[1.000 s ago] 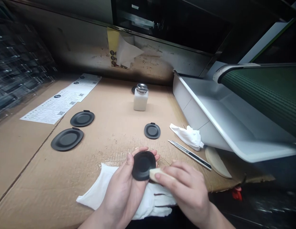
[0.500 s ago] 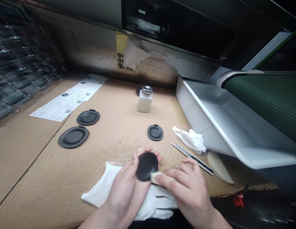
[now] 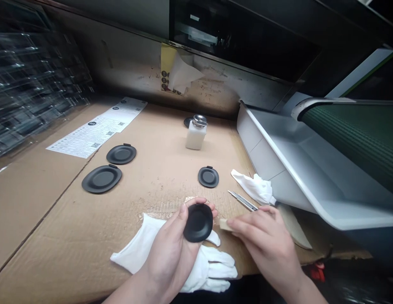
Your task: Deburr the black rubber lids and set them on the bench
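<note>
My left hand (image 3: pixel 171 249) cradles a black, rounded, shallow plastic cover (image 3: pixel 198 223), its dished face turned up. To the right, my right hand (image 3: pixel 262 236) pinches a small pale beige block (image 3: pixel 225 224) like a piece of sponge or felt, a short gap away from the cover. Its far end is hidden by my fingers. Beneath my left hand lies a white glove (image 3: pixel 215 266) on the cardboard. Partly behind my right hand is a utility knife (image 3: pixel 242 199). A similar black cover (image 3: pixel 208 177) lies flat just beyond my hands.
Two more black covers (image 3: pixel 101 179) lie at left, near printed label sheets (image 3: pixel 79 139). A white pump bottle (image 3: pixel 196 136) stands at the back, a black piece behind it. At right are a crumpled white cloth (image 3: pixel 255 185), a grey bin (image 3: pixel 278 169) and a green conveyor belt (image 3: pixel 357 131).
My right hand has drawn the beige block off the cover's edge, moving right. The cover stays in my left hand. The view has shifted slightly.
</note>
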`<control>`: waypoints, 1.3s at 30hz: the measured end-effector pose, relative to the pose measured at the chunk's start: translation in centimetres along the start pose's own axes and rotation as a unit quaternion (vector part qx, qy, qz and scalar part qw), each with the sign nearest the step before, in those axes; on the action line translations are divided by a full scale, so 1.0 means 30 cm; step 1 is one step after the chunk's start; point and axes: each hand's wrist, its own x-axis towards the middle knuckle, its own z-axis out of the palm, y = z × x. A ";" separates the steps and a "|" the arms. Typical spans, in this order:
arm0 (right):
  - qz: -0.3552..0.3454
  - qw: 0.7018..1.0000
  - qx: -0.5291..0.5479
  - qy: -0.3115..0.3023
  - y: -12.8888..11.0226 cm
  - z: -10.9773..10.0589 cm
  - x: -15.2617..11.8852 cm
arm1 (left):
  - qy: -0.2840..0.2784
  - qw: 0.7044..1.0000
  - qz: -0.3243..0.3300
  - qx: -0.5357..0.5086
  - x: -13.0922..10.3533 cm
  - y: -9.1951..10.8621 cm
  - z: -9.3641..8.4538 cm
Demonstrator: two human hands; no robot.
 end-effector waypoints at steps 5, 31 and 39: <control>-0.055 0.995 0.035 -0.075 0.000 -0.029 0.066 | -0.033 0.997 0.008 0.067 -0.012 -0.004 0.000; 0.107 0.985 0.119 0.068 -0.042 0.047 0.060 | -0.026 0.999 -0.005 0.023 -0.005 -0.002 -0.007; 0.059 0.991 0.057 0.109 -0.057 0.041 0.003 | -0.009 1.000 -0.006 -0.012 -0.008 0.005 -0.002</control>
